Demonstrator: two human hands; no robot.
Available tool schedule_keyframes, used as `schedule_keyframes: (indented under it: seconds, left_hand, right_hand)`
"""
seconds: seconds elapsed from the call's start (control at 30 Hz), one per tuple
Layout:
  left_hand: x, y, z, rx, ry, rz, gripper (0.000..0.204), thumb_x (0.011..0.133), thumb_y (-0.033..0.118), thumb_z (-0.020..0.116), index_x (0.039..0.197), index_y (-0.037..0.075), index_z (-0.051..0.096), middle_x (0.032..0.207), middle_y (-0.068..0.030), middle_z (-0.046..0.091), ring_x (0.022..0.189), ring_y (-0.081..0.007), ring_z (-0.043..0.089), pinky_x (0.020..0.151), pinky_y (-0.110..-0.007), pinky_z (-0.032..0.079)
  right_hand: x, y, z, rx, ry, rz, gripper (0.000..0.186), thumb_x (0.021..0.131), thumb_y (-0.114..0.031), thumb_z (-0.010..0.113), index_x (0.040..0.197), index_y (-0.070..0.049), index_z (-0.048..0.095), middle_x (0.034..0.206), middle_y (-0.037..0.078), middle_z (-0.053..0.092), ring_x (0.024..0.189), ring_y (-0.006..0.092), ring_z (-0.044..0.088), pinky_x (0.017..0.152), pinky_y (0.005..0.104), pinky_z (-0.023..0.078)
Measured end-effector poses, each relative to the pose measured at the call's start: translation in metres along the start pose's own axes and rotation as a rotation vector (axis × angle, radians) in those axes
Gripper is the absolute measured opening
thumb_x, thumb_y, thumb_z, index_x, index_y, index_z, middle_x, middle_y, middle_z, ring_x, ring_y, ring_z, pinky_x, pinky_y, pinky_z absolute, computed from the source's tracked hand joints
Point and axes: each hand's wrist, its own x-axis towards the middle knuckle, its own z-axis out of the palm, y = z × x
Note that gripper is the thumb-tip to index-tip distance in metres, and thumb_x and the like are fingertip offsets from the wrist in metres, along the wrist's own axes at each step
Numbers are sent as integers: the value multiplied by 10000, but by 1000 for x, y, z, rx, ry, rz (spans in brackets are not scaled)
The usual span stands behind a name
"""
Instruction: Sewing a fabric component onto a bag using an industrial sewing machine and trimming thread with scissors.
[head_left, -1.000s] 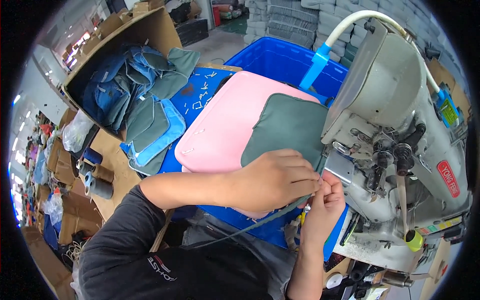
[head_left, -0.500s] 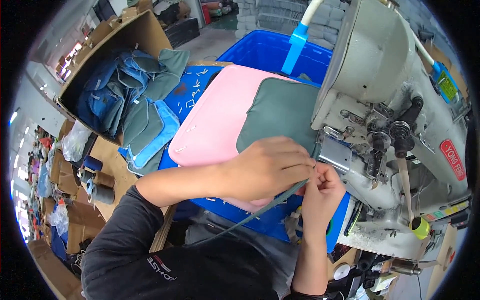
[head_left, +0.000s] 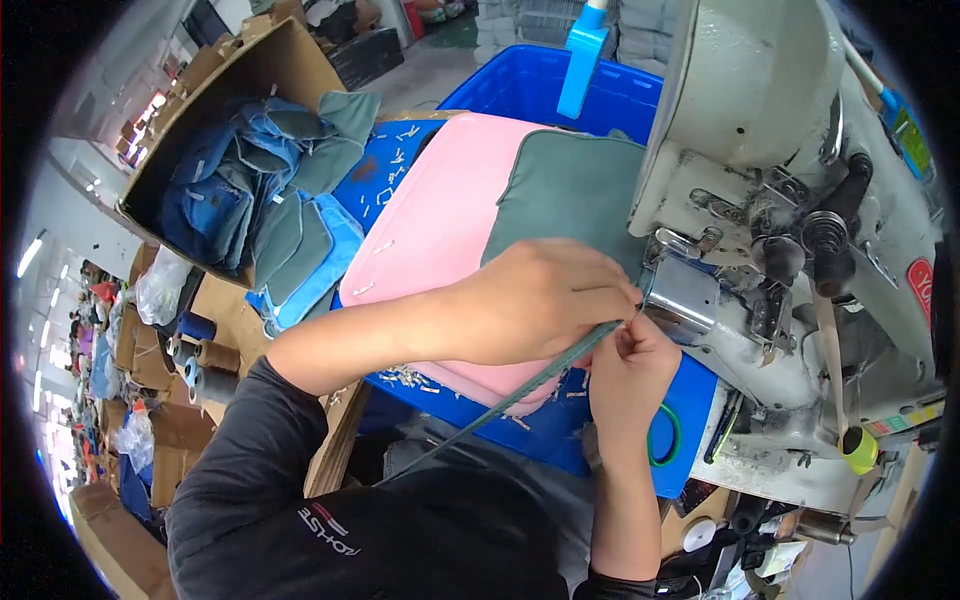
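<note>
A long narrow dark green fabric strip (head_left: 500,408) slants from my lap up to my hands, close to the metal arm of the sewing machine (head_left: 765,80). My left hand (head_left: 560,305) is closed, its fingertips pinching the strip near its upper end. Just below and to the right, my right hand (head_left: 636,365) is closed too, thumb against fingers at the strip; the exact grip is partly hidden. Beyond my left hand, a dark green fabric piece (head_left: 570,195) with rounded corners lies on a pink board (head_left: 430,220) and reaches the machine.
A cardboard box (head_left: 265,75) of blue and green fabric pieces stands at the left. Thread spools (head_left: 215,385) sit below it. A blue bin (head_left: 510,85) is behind the pink board. White scraps lie on the blue tabletop (head_left: 545,445), by a green ring (head_left: 678,440).
My view has shifted a little. My hands remain together at the strip's upper end; my right fingers have curled in more closely. The green piece stays on the pink board.
</note>
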Motion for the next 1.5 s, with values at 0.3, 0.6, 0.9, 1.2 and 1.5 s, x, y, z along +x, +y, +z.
schedule_keyframes:
  seconds: [0.3,0.6,0.9,1.2,1.5]
  left_hand:
    - [-1,-5,4,193,0,187,293,768,147,680,1038,36,697,1155,-120,692,1069,-267,668,890,-396,540]
    - [0,-8,-2,11,8,102,326,737,45,705,1062,25,689,1126,-120,694,1056,-293,674,872,-403,546]
    - [3,-8,0,-33,-9,62,329,725,3,699,1053,24,681,1117,-121,698,1045,-312,678,874,-415,549]
    - [-2,-1,2,12,36,63,371,709,5,707,1078,40,684,1153,-117,690,1063,-300,673,884,-408,548]
    - [-4,-1,7,8,49,58,373,699,-2,703,1070,35,683,1157,-122,693,1044,-299,680,875,-407,554]
  right_hand:
    - [1,-6,-10,38,-6,-10,88,896,55,616,823,38,662,619,7,619,518,36,560,462,198,455]
    - [0,-19,-13,53,44,25,124,965,-9,587,874,12,670,633,11,614,486,35,518,440,179,392]
    - [-1,-12,-11,-2,-41,-22,153,958,17,575,819,-3,634,634,17,616,485,46,527,447,193,426]
    - [1,-21,-18,68,6,44,100,961,-13,624,872,11,663,652,-15,612,514,13,523,440,180,397]
    - [-3,-12,-23,-3,-13,-31,110,965,-15,620,861,11,644,683,-64,584,582,-24,470,500,161,334]
